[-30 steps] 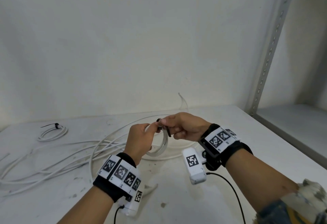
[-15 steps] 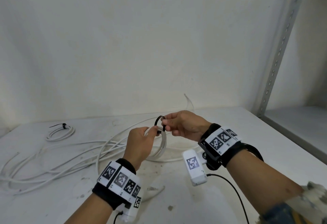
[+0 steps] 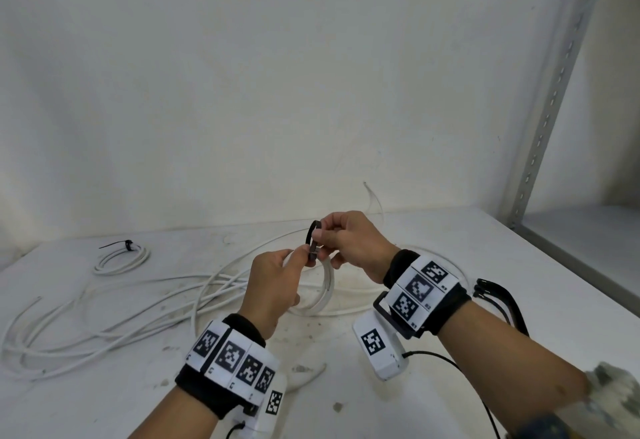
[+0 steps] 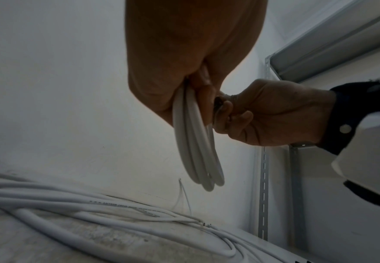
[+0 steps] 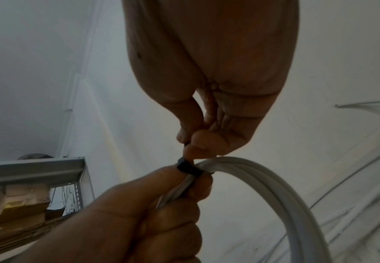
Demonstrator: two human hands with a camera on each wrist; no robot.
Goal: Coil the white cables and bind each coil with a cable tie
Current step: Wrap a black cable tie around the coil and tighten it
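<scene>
The left grip (image 3: 273,279) clasps the coil (image 3: 327,286) above the desk (image 3: 450,255). The right grip (image 3: 349,241) pinches the tie (image 3: 312,236) looped round it.

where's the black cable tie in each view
Head: black cable tie at centre, looped between both hands.
Left wrist: only a dark sliver at the right hand's fingertips.
Right wrist: its head at centre, on the white coil.
Shared landmark: the white coil.

storeroom or workshop — slotted metal shelving (image 3: 549,99) | bare wall (image 3: 242,75) | scuffed bench (image 3: 433,241)
</scene>
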